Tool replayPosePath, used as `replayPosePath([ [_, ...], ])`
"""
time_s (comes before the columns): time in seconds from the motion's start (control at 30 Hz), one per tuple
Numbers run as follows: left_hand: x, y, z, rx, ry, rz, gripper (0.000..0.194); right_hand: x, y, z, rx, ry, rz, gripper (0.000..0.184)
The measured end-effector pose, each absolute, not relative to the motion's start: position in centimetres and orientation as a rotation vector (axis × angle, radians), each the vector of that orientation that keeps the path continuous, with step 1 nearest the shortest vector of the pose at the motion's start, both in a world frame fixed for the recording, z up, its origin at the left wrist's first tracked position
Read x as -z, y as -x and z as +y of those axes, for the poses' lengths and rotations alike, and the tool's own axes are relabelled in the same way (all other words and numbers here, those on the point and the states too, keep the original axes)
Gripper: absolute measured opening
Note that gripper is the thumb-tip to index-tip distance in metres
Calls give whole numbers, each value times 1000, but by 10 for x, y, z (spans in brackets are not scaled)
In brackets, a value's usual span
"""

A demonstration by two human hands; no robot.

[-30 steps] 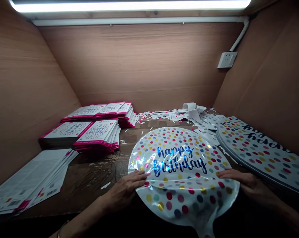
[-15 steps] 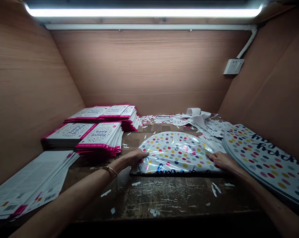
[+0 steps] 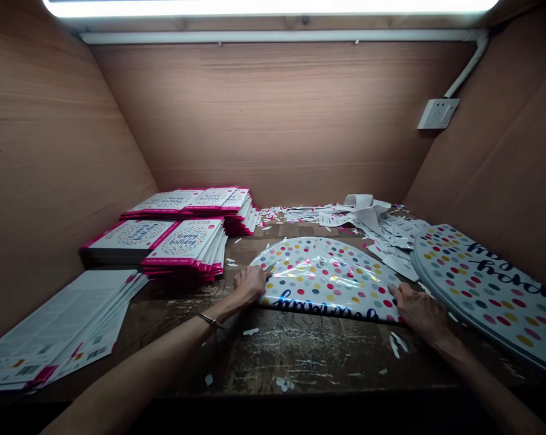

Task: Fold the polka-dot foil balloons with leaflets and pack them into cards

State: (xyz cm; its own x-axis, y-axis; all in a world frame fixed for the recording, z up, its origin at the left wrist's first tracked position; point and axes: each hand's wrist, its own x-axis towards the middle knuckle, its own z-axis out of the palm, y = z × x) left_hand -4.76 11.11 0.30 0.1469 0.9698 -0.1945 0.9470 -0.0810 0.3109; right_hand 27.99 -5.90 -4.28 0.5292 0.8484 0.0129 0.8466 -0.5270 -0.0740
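Folding step here: a polka-dot foil balloon (image 3: 325,278) lies doubled over into a half-moon on the scarred wooden worktop (image 3: 300,356), with the left hand (image 3: 250,285) and right hand (image 3: 418,313) pressing on it, both grips open and flat, not pinching. Slick, crinkly foil, so that crease wants smoothing down. A stack of round balloons (image 3: 485,290) sits just to the right.
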Motion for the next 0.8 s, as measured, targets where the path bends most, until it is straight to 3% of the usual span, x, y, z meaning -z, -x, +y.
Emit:
replayPosePath([
  [0.2, -11, 32, 80, -137, -2335, 1838, 48, 37, -257, -85, -17, 2716, -1493, 37],
  [0.37, 9, 10, 15, -149, -2920, 850, 73, 36, -231, -118, -20, 2750, -1474, 39],
  [0.47, 23, 14, -3, -4, -2869, 528, 83, 34, -225, -139, 291, 2516, -1656, 45],
  [0.53, 26, 21, -2, 20, -2840, 499, 84, 35, -229, -149, 449, 2091, -2014, 52],
  [0.63, 21, 34, 9, 47, -2831, 438, 79, 46, -241, -161, 371, 1553, -2437, 58],
  [0.8, 20, 71, 50, 167, -2757, 892, 68, 75, -257, -181, 185, 1430, -2373, 58],
])
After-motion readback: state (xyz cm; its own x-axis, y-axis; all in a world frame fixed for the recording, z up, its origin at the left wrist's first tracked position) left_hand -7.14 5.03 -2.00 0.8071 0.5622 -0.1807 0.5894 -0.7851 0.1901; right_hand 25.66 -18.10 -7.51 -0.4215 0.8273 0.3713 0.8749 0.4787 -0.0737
